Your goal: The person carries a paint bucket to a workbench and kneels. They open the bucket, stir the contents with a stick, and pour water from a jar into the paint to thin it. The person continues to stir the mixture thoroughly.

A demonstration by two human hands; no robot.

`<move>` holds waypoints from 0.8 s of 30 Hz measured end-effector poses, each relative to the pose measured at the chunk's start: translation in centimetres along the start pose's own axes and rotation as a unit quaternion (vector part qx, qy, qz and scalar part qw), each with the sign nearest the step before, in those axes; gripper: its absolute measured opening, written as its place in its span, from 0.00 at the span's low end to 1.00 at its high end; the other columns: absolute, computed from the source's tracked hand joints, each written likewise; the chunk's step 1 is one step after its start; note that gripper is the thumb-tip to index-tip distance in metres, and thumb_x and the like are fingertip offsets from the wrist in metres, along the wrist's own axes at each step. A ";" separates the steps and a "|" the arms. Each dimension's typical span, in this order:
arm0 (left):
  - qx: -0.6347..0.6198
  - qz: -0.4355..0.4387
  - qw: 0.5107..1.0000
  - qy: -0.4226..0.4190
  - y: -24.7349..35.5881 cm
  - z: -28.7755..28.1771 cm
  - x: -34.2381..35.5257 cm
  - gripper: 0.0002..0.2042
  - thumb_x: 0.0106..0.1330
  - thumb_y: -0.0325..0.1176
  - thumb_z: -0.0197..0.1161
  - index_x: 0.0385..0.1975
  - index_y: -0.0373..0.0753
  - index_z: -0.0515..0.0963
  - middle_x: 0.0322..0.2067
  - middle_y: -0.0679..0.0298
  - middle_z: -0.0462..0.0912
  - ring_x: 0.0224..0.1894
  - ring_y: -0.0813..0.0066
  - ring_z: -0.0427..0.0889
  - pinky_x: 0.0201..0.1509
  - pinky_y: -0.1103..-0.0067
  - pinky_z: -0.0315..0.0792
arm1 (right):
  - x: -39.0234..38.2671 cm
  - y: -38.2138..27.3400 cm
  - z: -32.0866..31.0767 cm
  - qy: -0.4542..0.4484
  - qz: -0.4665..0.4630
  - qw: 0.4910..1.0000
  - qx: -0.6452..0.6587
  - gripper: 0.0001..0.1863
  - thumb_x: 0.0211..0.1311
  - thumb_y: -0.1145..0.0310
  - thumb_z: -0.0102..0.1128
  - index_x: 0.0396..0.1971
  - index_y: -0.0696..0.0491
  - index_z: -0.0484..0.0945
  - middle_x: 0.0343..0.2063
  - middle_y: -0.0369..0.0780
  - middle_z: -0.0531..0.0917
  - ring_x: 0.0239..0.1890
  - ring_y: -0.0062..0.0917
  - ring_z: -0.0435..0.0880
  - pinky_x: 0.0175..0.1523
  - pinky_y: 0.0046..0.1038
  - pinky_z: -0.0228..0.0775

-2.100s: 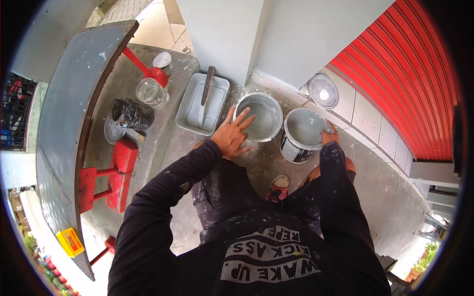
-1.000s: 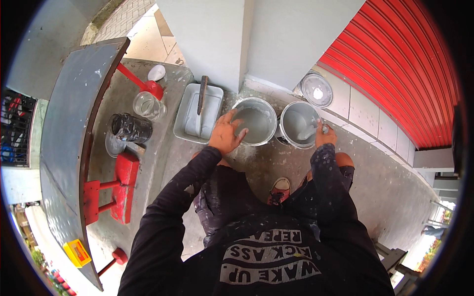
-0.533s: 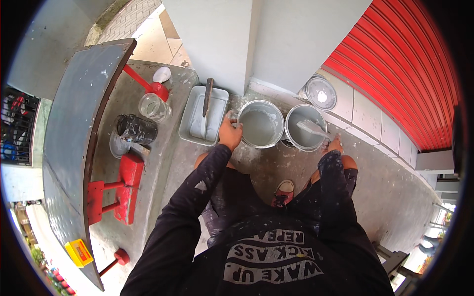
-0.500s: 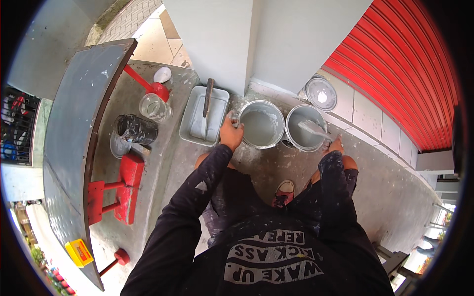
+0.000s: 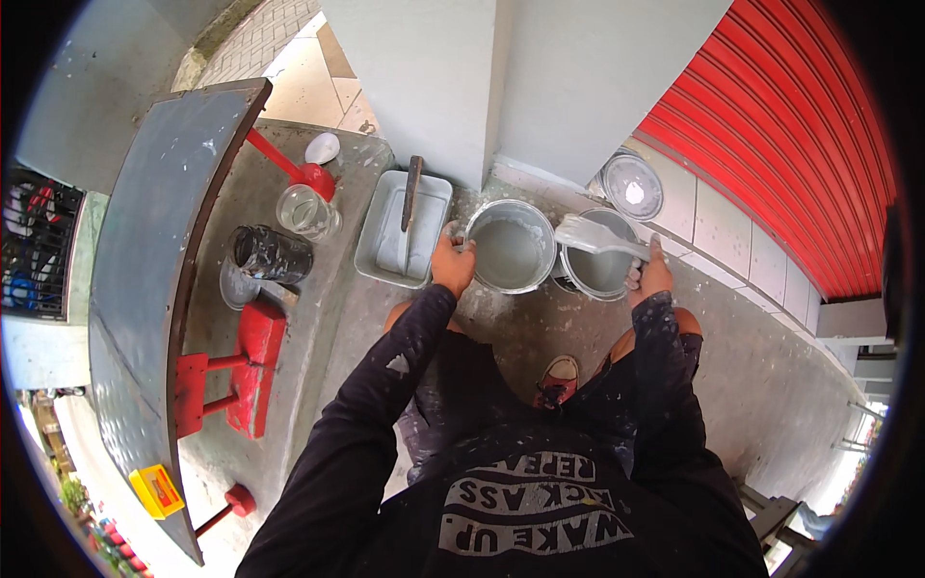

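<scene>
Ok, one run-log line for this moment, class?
left hand: touching left bucket rim | right hand: holding grey-coated tool over right bucket

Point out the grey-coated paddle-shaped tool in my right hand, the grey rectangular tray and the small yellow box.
Grey-coated paddle-shaped tool (image 5: 588, 234): head view, on its wide end.
Grey rectangular tray (image 5: 382, 231): head view, on its bare inside, left part.
Small yellow box (image 5: 157, 491): head view, middle of its visible face.

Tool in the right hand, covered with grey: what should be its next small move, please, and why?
Perhaps shift the tool slightly left, over the left bucket. The right hand holds it across the right bucket, its wide end already near the left bucket's rim, where the left hand is.
</scene>
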State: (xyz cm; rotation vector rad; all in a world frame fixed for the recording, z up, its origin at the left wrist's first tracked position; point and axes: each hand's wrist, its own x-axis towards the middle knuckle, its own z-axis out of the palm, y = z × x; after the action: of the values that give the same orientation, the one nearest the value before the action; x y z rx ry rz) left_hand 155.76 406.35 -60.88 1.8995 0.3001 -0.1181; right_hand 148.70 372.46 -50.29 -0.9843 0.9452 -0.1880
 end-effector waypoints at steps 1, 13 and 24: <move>-0.009 -0.012 1.000 0.002 -0.2 -0.1 0.0 0.30 0.63 0.33 0.65 0.66 0.34 0.68 0.43 0.51 0.85 0.41 0.60 0.85 0.50 0.69 0.77 | -1.6 0.4 2.4 -0.009 -0.019 0.999 -0.050 0.18 0.69 0.48 0.61 0.33 0.49 0.76 0.16 0.33 0.72 0.11 0.18 0.67 0.14 0.21 0.53; 0.074 0.133 0.988 -0.022 2.9 -5.9 -3.4 0.25 0.66 0.33 0.65 0.62 0.36 0.71 0.52 0.49 0.80 0.47 0.60 0.85 0.47 0.69 0.78 | -0.5 12.2 13.2 -0.305 -0.329 0.546 -0.708 0.18 0.61 0.62 0.66 0.50 0.49 0.84 0.48 0.49 0.81 0.51 0.47 0.81 0.58 0.42 0.73; 0.306 0.083 0.902 0.293 -2.5 -25.0 -4.4 0.22 0.62 0.34 0.66 0.57 0.36 0.76 0.53 0.47 0.76 0.51 0.48 0.79 0.54 0.62 0.73 | 2.2 13.3 13.3 -0.281 -0.212 0.607 -0.712 0.21 0.58 0.56 0.70 0.48 0.53 0.84 0.48 0.48 0.85 0.53 0.43 0.83 0.60 0.39 0.74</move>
State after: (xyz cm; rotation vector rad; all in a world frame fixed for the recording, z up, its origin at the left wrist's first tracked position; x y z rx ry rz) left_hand 149.24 429.90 -53.56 2.5536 0.5492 0.5480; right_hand 156.56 387.18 -59.18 -2.5670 0.0353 0.6039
